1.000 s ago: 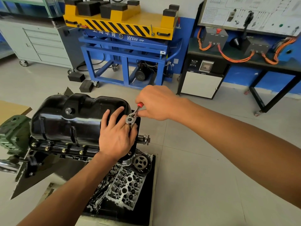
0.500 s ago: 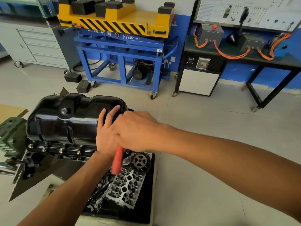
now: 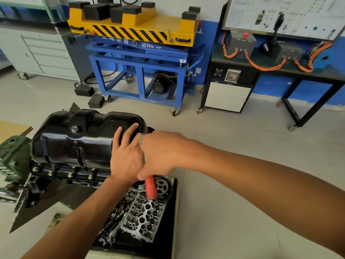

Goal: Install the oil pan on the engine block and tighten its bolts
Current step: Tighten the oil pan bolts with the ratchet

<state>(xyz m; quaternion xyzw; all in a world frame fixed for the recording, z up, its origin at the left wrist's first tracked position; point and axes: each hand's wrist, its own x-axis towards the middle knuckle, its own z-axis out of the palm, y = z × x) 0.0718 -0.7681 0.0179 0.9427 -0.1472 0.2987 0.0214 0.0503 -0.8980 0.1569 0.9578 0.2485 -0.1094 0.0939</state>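
Grey workshop floor [image 3: 233, 131] runs back to a blue lift cart [image 3: 140, 75] well beyond the hands. Nearer, the black oil pan [image 3: 80, 141] sits on the engine block [image 3: 78, 181], with a row of brass-coloured bolts [image 3: 70, 174] seated in its flange to the left of the left hand [image 3: 127, 157]. That hand lies flat, fingers spread, against the pan's rounded end. The right hand [image 3: 162, 152], touching it, is wrapped round the ratchet [image 3: 150, 187], whose red handle now points back toward the person below the knuckles. A second ago it stuck up and away beyond the left hand. That swing reads as one tightening stroke on a bolt at this end, so the job looks to be at the bolt-tightening stage. The socket and that bolt are hidden under both hands, with only a sliver of steel shaft showing between them. Below the right hand lies a cylinder head [image 3: 143, 215]. The block's far-left end is cut off.
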